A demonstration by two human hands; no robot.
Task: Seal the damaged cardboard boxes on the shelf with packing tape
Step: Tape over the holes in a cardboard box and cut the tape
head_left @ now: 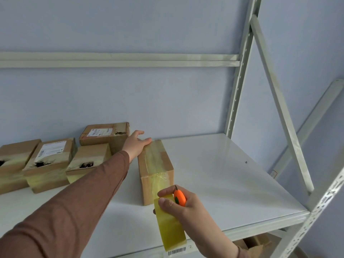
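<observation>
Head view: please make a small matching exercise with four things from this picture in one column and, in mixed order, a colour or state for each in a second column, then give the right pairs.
Things:
1. cutter
2. tape roll
3. left hand
4. box with the label

States:
A. torn open on top, dark hole showing
B. orange, held in the right hand
C. pressing flat on the far end of the taped box
D. yellowish, still joined to the box by a strip of tape

Pairs: 1-B, 2-D, 3-C, 4-A
</observation>
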